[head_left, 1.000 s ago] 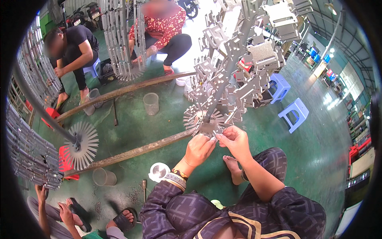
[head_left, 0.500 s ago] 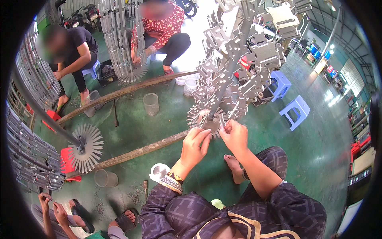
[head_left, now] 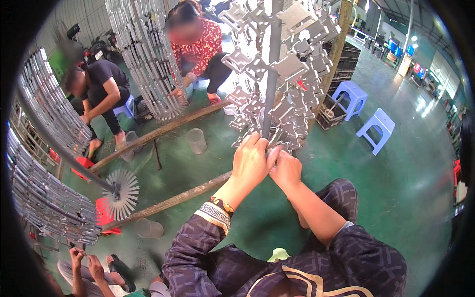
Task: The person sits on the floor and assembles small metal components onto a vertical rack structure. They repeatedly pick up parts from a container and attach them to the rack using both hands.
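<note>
A hanging rack loaded with bent grey metal plates [head_left: 289, 67] rises in front of me round a central grey rod [head_left: 271, 74]. At the rack's lower end my left hand [head_left: 249, 162] shows its back, with fingers bent against the bottom plates and their tips partly hidden. Close on its right, my right hand [head_left: 287, 171] is closed in a pinch, its fingertips by my left thumb. Whatever either hand holds is hidden behind the fingers. The wheel of prongs at the rack's foot is mostly covered by my hands and the plates.
Wooden beams [head_left: 173, 200] cross the green floor at left. Further racks of metal strips [head_left: 143, 54] hang there, with co-workers [head_left: 198, 49] crouching beside them. One pronged wheel [head_left: 121, 194] is bare. Plastic cups [head_left: 196, 141] stand about; blue stools [head_left: 377, 129] are on the right.
My left hand has moved up and right, its back now turned toward me. Both hands have drawn together beneath the rack. The view has shifted, and the rack's rod stands more upright.
</note>
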`<state>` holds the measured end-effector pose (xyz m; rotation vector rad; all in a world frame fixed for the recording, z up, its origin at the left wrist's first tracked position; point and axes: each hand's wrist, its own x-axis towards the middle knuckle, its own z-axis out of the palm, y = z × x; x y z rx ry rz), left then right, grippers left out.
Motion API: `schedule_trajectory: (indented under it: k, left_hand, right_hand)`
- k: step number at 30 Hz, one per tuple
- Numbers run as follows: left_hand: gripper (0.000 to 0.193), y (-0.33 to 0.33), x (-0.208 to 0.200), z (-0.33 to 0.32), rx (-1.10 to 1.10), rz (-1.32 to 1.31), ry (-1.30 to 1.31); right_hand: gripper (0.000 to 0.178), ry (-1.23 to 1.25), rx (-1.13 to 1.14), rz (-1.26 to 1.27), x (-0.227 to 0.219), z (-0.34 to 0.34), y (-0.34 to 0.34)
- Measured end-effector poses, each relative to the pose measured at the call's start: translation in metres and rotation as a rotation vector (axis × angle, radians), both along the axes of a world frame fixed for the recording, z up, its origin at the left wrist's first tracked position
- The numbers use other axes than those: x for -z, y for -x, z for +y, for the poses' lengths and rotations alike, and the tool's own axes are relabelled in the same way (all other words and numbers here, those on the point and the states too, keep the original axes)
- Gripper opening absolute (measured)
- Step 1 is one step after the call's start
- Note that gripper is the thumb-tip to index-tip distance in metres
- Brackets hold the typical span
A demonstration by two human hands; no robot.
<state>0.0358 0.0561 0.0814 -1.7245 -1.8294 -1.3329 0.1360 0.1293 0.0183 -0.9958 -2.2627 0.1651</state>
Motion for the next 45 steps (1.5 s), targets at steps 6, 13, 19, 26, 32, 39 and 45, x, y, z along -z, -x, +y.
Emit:
schedule_trajectory:
  k: [6, 13, 19, 26, 32, 39, 45]
  left_hand:
    - [0.018, -0.008, -0.008, 0.005, -0.151, 0.187, 0.067]
    - [0.029, -0.021, -0.035, -0.009, -0.142, 0.176, 0.099]
    - [0.023, -0.022, -0.113, -0.008, -0.251, 0.113, -0.128]
    - [0.038, -0.032, -0.152, 0.013, -0.422, 0.268, -0.201]
    - [0.040, -0.038, -0.154, 0.020, -0.384, 0.227, -0.141]
    - [0.041, -0.022, -0.145, 0.021, -0.268, 0.168, -0.102]
    - [0.037, -0.023, -0.131, 0.021, -0.267, 0.090, -0.109]
  right_hand:
    - [0.016, 0.111, -0.190, 0.293, 0.003, -0.001, 0.002]
    - [0.016, 0.297, -0.295, 0.475, 0.025, 0.012, -0.005]
    - [0.018, 0.312, -0.303, 0.431, 0.026, 0.011, -0.016]
    - [0.021, 0.192, -0.387, 0.541, 0.020, 0.000, -0.021]
    - [0.034, 0.153, -0.378, 0.553, 0.012, -0.001, -0.022]
    - [0.026, 0.250, -0.367, 0.600, 0.020, -0.003, -0.020]
    - [0.035, 0.437, -0.326, 0.631, 0.030, -0.003, -0.015]
